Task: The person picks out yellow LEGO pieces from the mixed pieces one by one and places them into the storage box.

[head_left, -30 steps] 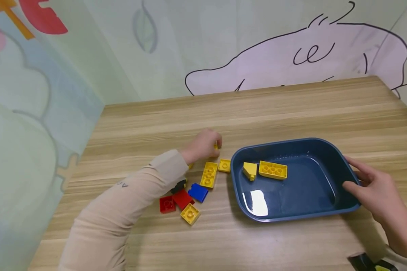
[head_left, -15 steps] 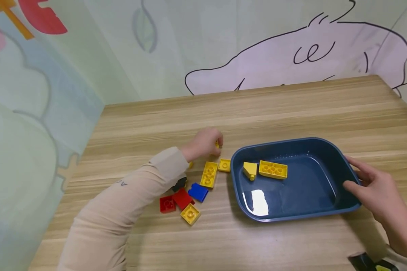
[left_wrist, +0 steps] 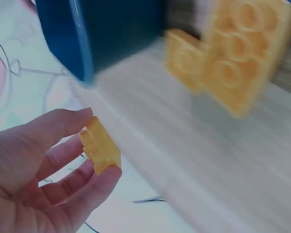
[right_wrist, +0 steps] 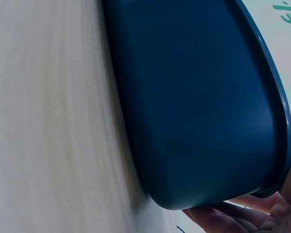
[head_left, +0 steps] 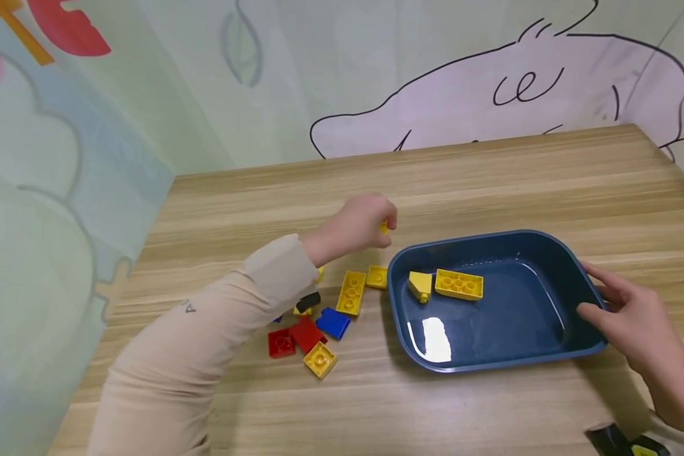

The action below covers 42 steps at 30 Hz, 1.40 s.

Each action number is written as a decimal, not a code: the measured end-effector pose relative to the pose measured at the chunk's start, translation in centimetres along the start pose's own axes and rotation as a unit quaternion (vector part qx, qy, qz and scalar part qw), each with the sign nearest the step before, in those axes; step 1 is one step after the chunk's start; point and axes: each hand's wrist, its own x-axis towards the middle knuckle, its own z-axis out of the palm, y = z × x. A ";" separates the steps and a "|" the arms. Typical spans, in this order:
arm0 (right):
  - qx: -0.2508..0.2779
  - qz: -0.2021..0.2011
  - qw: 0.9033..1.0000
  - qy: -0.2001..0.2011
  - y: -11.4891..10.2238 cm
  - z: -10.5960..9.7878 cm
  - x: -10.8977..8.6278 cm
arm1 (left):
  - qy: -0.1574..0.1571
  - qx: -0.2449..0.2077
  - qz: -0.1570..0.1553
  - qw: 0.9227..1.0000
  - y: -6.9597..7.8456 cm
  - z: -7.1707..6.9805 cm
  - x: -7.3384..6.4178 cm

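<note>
My left hand (head_left: 356, 226) pinches a small yellow toy brick (left_wrist: 103, 145) between thumb and fingertips, raised above the table just off the tray's far left corner. My right hand (head_left: 633, 326) grips the right end of the dark blue tray (head_left: 493, 364), thumb over the rim and fingers against the outer wall. Inside the tray, toward its left side, lie a long yellow brick (head_left: 458, 285) and a slanted yellow brick (head_left: 420, 287). Left of the tray are a yellow eight-stud-size brick (head_left: 351, 293) and a small yellow brick (head_left: 377, 277) beside its wall.
On the table (head_left: 433, 418) left of the tray lie a blue brick (head_left: 333, 323), a red brick (head_left: 307, 334), another red brick (head_left: 282, 344) and a square yellow brick (head_left: 320, 360). My left sleeve (head_left: 205, 354) partly covers other pieces. A wall (head_left: 296, 82) stands behind the table.
My left hand has lifted and moved away from me and to the right, carrying the small yellow brick. A black and yellow piece shows more under the sleeve. My right hand and the tray stay put.
</note>
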 end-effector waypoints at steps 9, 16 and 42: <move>0.006 0.001 1.000 0.001 -0.1 0.1 -0.1 | -0.024 0.043 0.062 0.997 4.3 -1.5 -0.1; 0.007 -0.002 1.000 0.003 0.1 0.0 -0.2 | -0.037 0.060 0.112 0.991 6.2 -1.3 -0.4; 0.012 -0.007 1.000 0.004 0.1 -0.1 -0.3 | -0.302 0.050 0.273 0.912 7.1 4.8 -1.4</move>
